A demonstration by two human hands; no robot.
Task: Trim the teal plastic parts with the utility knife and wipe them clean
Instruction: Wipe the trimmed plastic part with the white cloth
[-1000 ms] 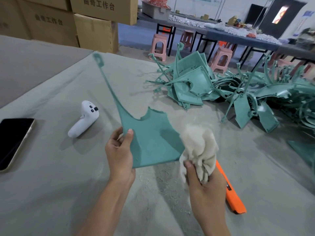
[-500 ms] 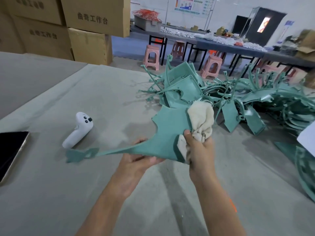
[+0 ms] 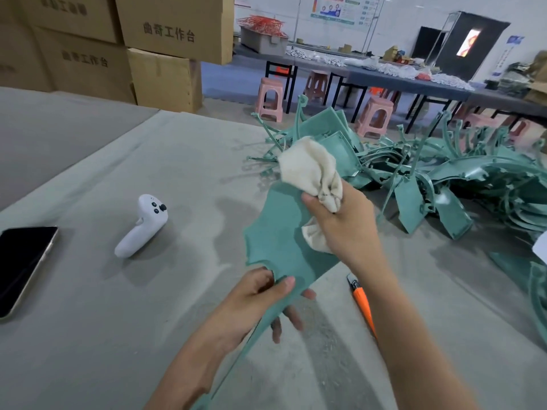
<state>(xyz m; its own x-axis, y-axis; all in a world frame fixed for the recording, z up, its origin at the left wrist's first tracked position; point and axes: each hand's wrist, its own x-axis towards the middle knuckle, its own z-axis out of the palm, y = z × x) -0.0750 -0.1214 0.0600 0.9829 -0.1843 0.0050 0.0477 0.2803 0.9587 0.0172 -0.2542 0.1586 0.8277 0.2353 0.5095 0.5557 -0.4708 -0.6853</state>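
The teal plastic part (image 3: 275,232) is held above the table (image 3: 118,335), its long axis running from the thin stem near the body out to the broad panel. The left hand (image 3: 260,294) pinches its waist. Farther out, the right hand (image 3: 340,229), its grip bunched round the cloth (image 3: 310,170), presses the panel (a wipe would likely run back toward the left hand).

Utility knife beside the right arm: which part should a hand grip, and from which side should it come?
Grip the utility knife by its orange handle, coming from above and pinching across its narrow width. It lies flat on the table, metal blade end pointing away from the person, so the handle is probably the safe part. The right forearm hides its near end.
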